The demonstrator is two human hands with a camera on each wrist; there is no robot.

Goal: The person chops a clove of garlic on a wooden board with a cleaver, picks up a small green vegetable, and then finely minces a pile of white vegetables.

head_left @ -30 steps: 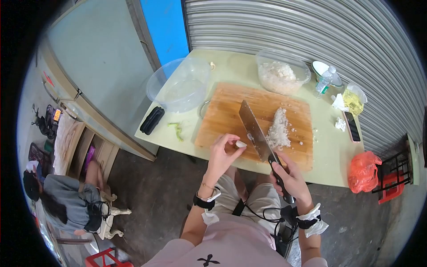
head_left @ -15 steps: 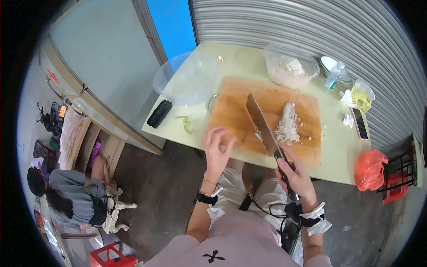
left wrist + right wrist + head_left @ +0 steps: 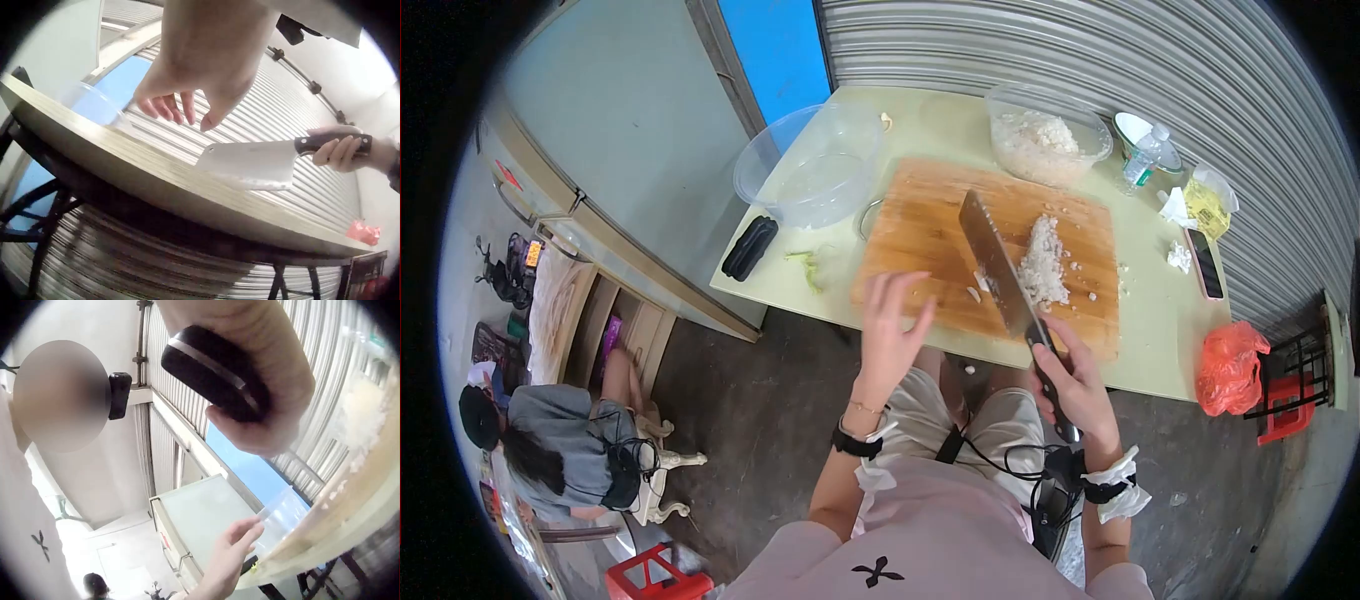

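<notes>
Two hands in view, one cleaver (image 3: 997,262). Right hand (image 3: 1080,388) had its fingers curled round the handle, wrist low on the near side, blade angled away from the body and to the left over the board (image 3: 930,210); couldn't tell if the edge touched wood. Left hand (image 3: 892,325) was up near the board's near left corner, holding nothing, fingers loosely extended and pointing away, thumb spread.

One chopped white pile (image 3: 1042,262) sat on the board right of the blade, loose bits around it. Two larger white pieces (image 3: 973,294) lay just left of the blade.

Worktop (image 3: 940,120) also carried two clear tubs (image 3: 815,175), the right one with white bits inside, one bottle (image 3: 1141,162), one phone (image 3: 1204,265), one black case (image 3: 750,248).
</notes>
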